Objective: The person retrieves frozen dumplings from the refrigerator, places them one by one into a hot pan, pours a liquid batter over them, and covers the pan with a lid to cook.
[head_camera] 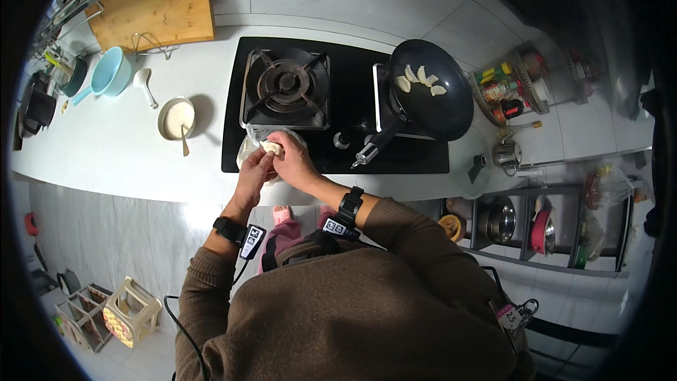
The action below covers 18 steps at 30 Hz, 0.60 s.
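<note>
A pale dumpling [271, 147] is pinched between the fingertips of my left hand [254, 173] and my right hand [292, 161]. Both hands are close together over the front left corner of the black gas cooktop [412, 161]. Beneath and behind them lies a clear plastic bag [245, 151]; the hands hide much of it, and its contents are hard to make out. To the right, a dark frying pan [441, 114] sits on the right burner with its handle towards me. Several dumplings [421, 75] lie in the pan.
The bare left burner [287, 81] is just beyond my hands. On the counter at left are a bowl of pale mixture [177, 119] with a spoon in it, a white spoon [142, 79] and a blue ladle [112, 71]. A glass lid [468, 182] rests at right, near a condiment rack [508, 87].
</note>
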Motion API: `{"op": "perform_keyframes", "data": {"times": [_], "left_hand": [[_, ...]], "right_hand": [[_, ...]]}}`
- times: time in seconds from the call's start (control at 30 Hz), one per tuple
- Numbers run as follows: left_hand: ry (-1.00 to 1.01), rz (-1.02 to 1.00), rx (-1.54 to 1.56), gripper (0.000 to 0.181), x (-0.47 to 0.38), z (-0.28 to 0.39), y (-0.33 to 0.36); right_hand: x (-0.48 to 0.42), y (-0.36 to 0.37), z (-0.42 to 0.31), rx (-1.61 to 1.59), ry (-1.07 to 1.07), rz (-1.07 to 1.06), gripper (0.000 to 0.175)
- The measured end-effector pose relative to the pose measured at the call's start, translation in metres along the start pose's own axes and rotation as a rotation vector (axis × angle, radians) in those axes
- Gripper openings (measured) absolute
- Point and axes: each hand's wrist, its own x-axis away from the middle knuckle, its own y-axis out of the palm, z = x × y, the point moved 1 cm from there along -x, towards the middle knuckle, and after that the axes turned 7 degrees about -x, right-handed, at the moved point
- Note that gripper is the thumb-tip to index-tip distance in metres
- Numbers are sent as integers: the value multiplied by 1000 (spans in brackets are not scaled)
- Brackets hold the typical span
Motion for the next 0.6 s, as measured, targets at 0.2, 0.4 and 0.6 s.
{"op": "perform_keyframes", "data": {"times": [0.2, 0.4, 0.6], "left_hand": [[144, -71, 15, 22, 8, 28, 20], [183, -143, -50, 24, 13, 64, 44], [341, -240, -197, 16, 14, 99, 108]], "right_hand": [[-5, -31, -25, 6, -45, -59, 33], [-8, -73, -54, -133, -16, -88, 31], [-2, -154, -75, -607, 318, -97, 27]]}}
